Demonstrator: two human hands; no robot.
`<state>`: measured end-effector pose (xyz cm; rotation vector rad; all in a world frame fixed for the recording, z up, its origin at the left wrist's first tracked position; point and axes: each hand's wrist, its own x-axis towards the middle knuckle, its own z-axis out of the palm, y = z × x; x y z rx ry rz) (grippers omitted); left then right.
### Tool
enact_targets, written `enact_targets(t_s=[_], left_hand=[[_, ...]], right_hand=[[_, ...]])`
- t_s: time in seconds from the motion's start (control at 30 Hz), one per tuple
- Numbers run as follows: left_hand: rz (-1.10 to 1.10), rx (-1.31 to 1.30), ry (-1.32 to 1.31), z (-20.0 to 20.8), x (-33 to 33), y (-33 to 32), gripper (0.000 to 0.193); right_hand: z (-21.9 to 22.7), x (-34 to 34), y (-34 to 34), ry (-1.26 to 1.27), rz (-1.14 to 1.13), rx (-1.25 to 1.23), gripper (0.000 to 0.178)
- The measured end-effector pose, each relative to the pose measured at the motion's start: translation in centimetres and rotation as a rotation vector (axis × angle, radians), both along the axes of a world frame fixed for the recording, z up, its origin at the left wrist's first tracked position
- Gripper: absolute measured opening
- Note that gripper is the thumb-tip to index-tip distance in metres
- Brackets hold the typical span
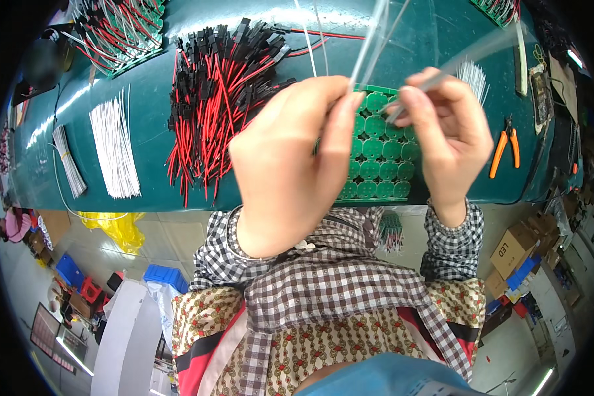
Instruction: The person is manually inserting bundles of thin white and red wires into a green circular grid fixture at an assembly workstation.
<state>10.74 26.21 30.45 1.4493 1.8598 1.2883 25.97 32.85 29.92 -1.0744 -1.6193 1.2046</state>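
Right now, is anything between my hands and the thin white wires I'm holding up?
Nothing visible: the left hand and right hand already pinch the thin white wires, raised above the green panel of round circuit boards.

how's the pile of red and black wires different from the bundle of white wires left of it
The pile of red and black connector wires is larger and loosely tangled; the bundle of thin white wires is smaller and lies in a neat, nearly parallel fan. The red and black ones end in black plugs; the white ones show none. Both rest on the dark green table.
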Motion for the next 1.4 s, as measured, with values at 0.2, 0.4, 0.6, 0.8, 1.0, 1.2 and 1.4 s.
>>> enact_targets(t_s=[0.2,0.4,0.6,0.8,1.0,1.2,1.4], left_hand=[[-0.005,-0.028,-0.307,0.5,-0.6,-1.4,0.009],[0.041,0.045,-0.374,0.0,0.3,-0.8,0.009],[0.041,0.083,-0.370,-1.0,0.6,-0.5,0.010],[0.052,0.101,-0.356,-1.1,0.8,-0.2,0.010],[0.046,0.098,-0.325,-1.1,0.7,-0.1,0.011],[0.019,0.070,-0.306,-0.9,0.6,-0.3,0.009],[-0.021,0.035,-0.275,-0.7,0.5,-0.3,0.008]], right_hand=[[-0.7,1.3,-0.4,-0.037,-0.007,0.081,0.012],[-0.9,0.9,-0.4,-0.098,0.011,0.142,0.013],[-1.0,0.8,-0.3,-0.099,0.012,0.153,0.014],[-1.0,0.8,-0.3,-0.091,-0.001,0.139,0.014],[-1.0,0.8,-0.3,-0.085,0.002,0.139,0.013],[-1.0,0.8,-0.4,-0.073,-0.004,0.117,0.013],[-1.0,0.8,-0.4,-0.080,0.001,0.115,0.013]])
